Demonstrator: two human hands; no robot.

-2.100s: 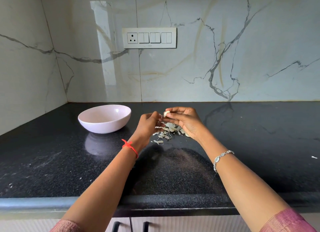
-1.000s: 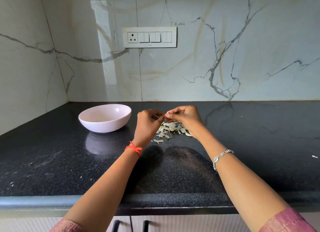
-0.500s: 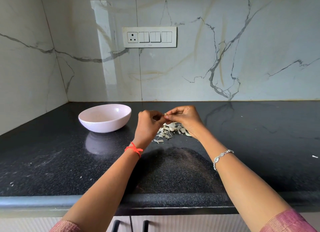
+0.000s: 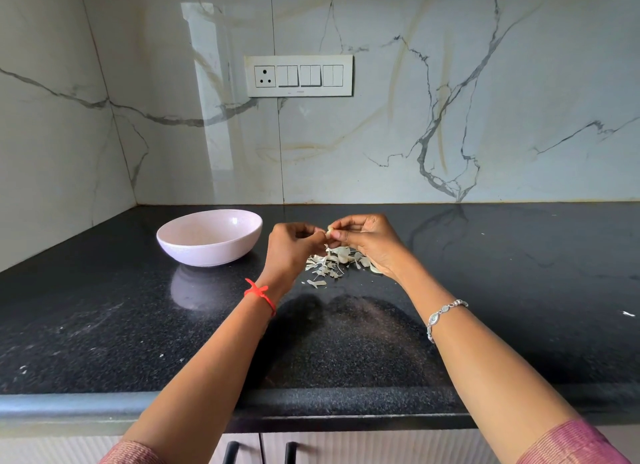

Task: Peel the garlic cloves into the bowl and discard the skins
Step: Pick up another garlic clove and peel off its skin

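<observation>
Head view showed the right hand [image 4: 372, 242] pinching a small pale garlic clove [image 4: 329, 232] between thumb and curled fingertips, raised above the speckled black stone countertop [image 4: 519, 290]. The left hand [image 4: 291, 249] had its fingers curled in narrow, their tips meeting the clove from the left; whether they nipped its skin was too small to tell. Directly below both sets of fingertips lay a loose pile of papery off-white skins [image 4: 334, 261] on the counter. A pale pink round ceramic bowl [image 4: 207, 252] stood to the left of the left-hand fingers, near but apart. A red thread [image 4: 259, 292] circled the left wrist and a silver bracelet [image 4: 443, 313] the right.
</observation>
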